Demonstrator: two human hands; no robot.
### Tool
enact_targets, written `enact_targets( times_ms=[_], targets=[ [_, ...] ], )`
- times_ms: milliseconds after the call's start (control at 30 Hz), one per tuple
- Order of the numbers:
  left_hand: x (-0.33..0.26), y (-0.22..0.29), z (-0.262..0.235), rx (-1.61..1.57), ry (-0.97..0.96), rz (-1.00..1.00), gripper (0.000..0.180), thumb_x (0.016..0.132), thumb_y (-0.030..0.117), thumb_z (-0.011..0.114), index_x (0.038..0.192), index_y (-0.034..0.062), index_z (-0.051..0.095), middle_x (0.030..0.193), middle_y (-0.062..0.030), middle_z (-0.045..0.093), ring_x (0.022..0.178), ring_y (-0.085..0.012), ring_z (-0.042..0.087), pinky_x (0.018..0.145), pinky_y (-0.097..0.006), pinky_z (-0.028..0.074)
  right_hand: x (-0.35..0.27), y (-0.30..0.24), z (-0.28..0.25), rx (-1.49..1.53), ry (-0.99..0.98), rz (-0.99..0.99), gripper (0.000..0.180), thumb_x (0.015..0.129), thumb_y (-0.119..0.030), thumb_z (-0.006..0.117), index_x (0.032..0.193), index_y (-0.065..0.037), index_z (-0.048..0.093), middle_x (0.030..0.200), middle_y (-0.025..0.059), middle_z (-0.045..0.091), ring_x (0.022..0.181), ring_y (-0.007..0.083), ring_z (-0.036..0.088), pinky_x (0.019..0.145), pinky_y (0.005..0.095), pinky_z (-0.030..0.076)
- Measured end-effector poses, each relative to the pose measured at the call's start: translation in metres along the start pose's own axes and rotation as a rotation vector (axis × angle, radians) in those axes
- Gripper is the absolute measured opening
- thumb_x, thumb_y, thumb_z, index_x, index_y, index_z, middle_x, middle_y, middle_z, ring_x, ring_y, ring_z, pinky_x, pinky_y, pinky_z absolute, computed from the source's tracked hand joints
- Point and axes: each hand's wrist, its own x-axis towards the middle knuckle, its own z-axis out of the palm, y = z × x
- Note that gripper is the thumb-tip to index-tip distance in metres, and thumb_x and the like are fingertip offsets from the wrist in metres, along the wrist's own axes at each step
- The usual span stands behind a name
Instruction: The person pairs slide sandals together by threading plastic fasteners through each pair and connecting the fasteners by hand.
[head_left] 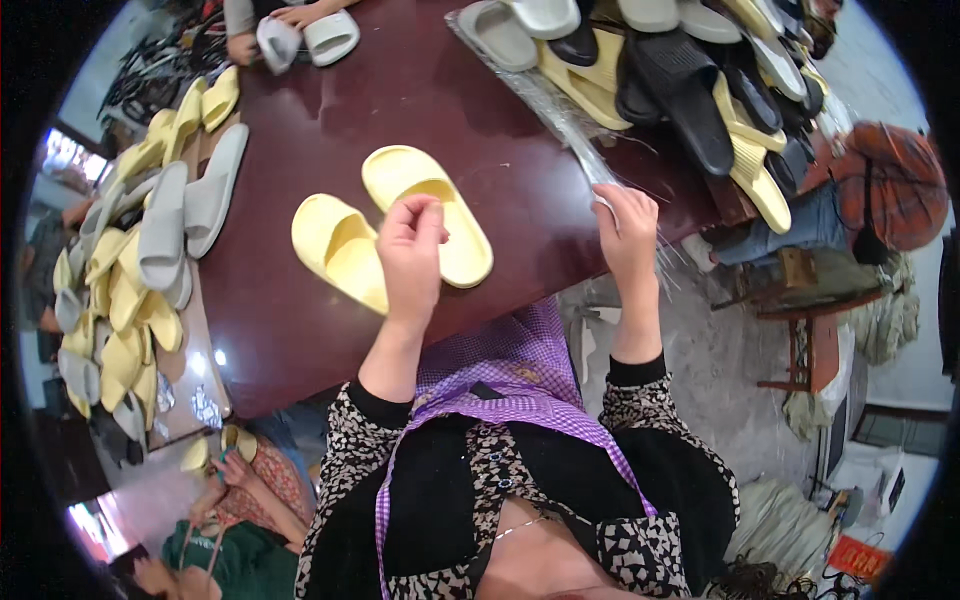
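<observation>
Two pale yellow slippers lie side by side on the dark red table (pixel 290 120): the left slipper (pixel 325 235) and the right slipper (pixel 400 170), toes pointing away from me. My left hand (pixel 412 255) is over them with its fingers curled into a pinch, covering part of both. Whatever it may hold is too small or hidden to make out. At the table's right edge, my right hand (pixel 630 230) has its fingers closed on the edge of clear plastic bags (pixel 570 125). These bags run up under a heap of slippers.
Black, grey and yellow slippers, including a black one (pixel 685 95), are heaped at the far right. More slippers (pixel 130 270) cover a side surface at left. Across the table another person's hands (pixel 300 15) hold grey slippers (pixel 332 38). A wooden stool (pixel 800 330) stands right.
</observation>
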Motion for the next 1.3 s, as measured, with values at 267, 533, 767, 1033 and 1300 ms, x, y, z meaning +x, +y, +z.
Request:
enact_targets(
  times_ms=[267,533,767,1033,1300],
  targets=[
    [-0.030,0.009,-0.013,0.705,-0.137,0.535,0.008,0.078,-0.002,0.059,0.085,0.0003,0.055,0.077,-0.0130,0.055,0.064,-0.0270,0.056,0.058,-0.035,0.046,0.021,-0.104,0.017,0.493,-0.135,-0.238,0.021,0.071,0.004,0.067,0.091,0.000,0.064,0.080,0.0106,0.064,0.071,0.0255,0.060,0.063,0.0328,0.046],
    [-0.050,0.022,-0.035,0.735,-0.107,0.501,0.007,0.078,-0.003,0.060,0.084,-0.0005,0.057,0.079,-0.0155,0.057,0.067,-0.0303,0.058,0.061,-0.035,0.048,0.018,-0.108,0.032,0.578,-0.190,-0.210,0.012,0.070,0.006,0.065,0.080,0.000,0.063,0.074,0.0113,0.062,0.068,0.0272,0.059,0.063,0.0336,0.046],
    [-0.067,0.039,-0.053,0.957,-0.214,0.697,0.013,0.074,0.003,0.065,0.085,-0.0001,0.059,0.082,-0.0120,0.059,0.072,-0.0271,0.058,0.066,-0.035,0.048,0.021,-0.108,0.019,0.707,-0.348,-0.118,0.011,0.071,0.008,0.064,0.079,0.001,0.061,0.072,0.0103,0.061,0.066,0.0224,0.058,0.061,0.0295,0.046],
    [-0.094,0.047,-0.057,0.963,-0.306,0.710,0.016,0.071,0.002,0.066,0.085,-0.0005,0.060,0.081,-0.0117,0.059,0.074,-0.0258,0.060,0.065,-0.035,0.049,0.015,-0.103,0.020,0.775,-0.567,-0.146,0.008,0.073,0.005,0.064,0.080,0.000,0.062,0.072,0.0115,0.061,0.067,0.0242,0.060,0.061,0.0306,0.046],
    [-0.094,0.046,-0.067,1.027,-0.252,0.637,0.016,0.070,-0.003,0.066,0.084,0.0003,0.061,0.082,-0.0123,0.060,0.072,-0.0295,0.060,0.064,-0.038,0.049,0.018,-0.107,0.035,0.826,-0.742,-0.185,0.006,0.077,-0.005,0.063,0.080,0.000,0.062,0.076,0.0131,0.063,0.071,0.0279,0.063,0.064,0.0333,0.049]
  ],
)
